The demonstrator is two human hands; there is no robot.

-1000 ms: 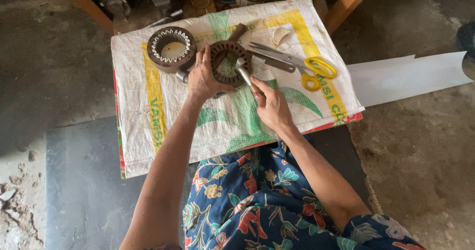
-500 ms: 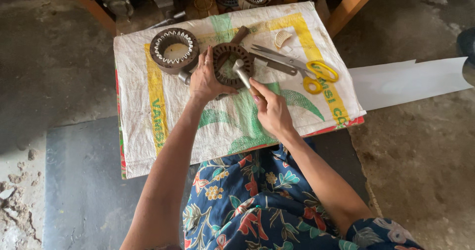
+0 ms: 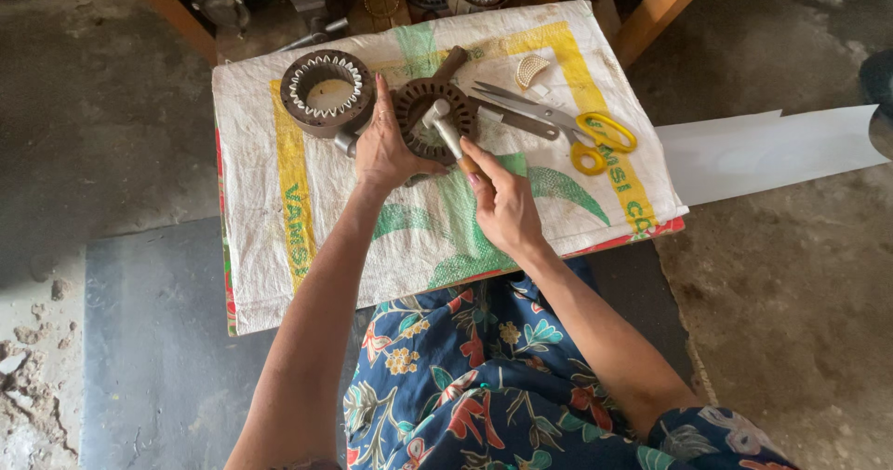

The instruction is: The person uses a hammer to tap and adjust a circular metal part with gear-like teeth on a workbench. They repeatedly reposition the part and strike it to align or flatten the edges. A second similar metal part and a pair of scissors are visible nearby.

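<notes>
Two hands on one stator (image 3: 420,107); left hand (image 3: 386,149) grips its rim from 7 o'clock; right hand (image 3: 502,205) clasps tool (image 3: 445,131) from 5 o'clock, shaft pointing 11 o'clock into bore; left nearer.

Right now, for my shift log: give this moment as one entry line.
left hand: steadies dark slotted metal ring | right hand: holds pale-headed small hammer over ring | support: white woven sack | nearby: yellow-handled scissors

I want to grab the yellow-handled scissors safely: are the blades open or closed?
Closed: the scissors lie flat on the woven sack, blades together in a single point.
</notes>
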